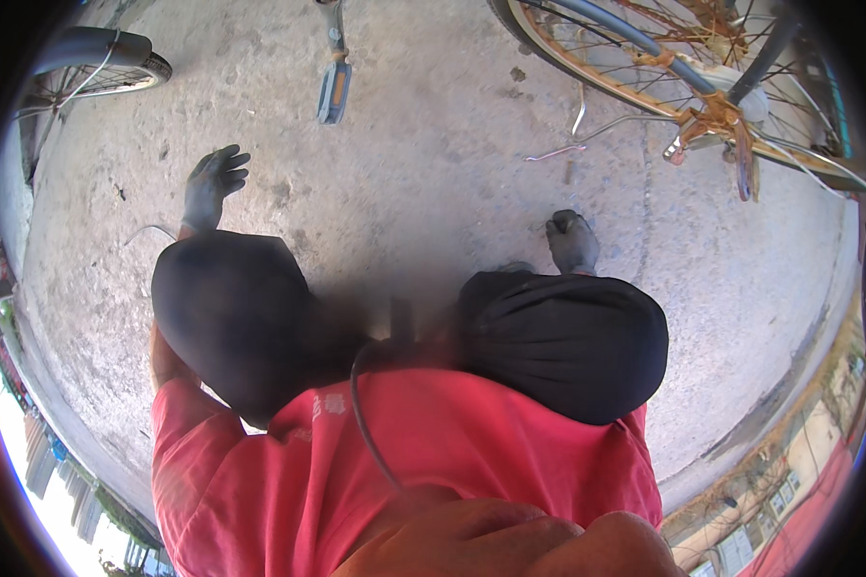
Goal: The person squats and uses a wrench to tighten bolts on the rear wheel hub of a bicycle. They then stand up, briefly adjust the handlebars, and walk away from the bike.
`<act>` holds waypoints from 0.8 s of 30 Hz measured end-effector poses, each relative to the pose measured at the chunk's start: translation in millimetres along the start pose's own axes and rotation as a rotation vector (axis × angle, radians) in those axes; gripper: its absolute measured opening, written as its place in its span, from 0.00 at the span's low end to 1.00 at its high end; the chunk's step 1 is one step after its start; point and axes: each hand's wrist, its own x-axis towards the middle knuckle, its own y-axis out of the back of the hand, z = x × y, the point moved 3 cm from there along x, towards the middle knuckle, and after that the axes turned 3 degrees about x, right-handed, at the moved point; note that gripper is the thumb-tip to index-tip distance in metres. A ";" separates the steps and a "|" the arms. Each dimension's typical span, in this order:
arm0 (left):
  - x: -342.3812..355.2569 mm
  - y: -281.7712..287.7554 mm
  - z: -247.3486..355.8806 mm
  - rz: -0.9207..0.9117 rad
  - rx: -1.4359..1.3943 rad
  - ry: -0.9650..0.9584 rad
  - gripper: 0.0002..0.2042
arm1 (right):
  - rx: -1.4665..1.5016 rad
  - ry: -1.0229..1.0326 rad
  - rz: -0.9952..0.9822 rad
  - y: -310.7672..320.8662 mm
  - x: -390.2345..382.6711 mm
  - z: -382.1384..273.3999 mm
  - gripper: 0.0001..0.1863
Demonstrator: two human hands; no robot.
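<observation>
My left hand [217, 186], in a dark grey glove, reaches out past my left knee above the concrete floor. Its fingers are apart and nothing shows in them. Beyond my right knee, my right hand [573, 242], gloved the same way, is closed with its fingers curled in. Whatever it may hold is hidden. A bicycle wheel [635, 88] with a rusty rim and spokes lies farthest up on the right, with a rusty hub and bracket [717, 117] at its middle. Thin bent metal pieces [555, 152] lie on the floor between that wheel and my right hand.
A bicycle pedal [334, 93] on its crank arm juts in at the top middle. Another wheel [154, 69] with a dark fender stands at the upper left. A thin wire [151, 231] curves on the concrete floor [404, 163] beside my left knee [226, 298].
</observation>
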 end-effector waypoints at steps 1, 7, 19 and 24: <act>1.4 -1.1 0.1 -0.010 -0.007 -0.002 0.19 | 0.096 -0.023 0.004 -6.5 2.2 9.4 0.17; -7.5 -1.3 3.9 0.048 0.056 0.011 0.21 | 0.947 -0.150 -0.050 13.5 25.2 11.8 0.11; -6.8 -7.5 26.8 0.064 0.105 0.008 0.20 | 1.382 0.063 0.089 111.0 68.2 -49.0 0.12; -6.2 -1.8 19.7 -0.025 0.042 -0.023 0.21 | 1.704 0.051 -0.025 104.0 72.0 -29.8 0.11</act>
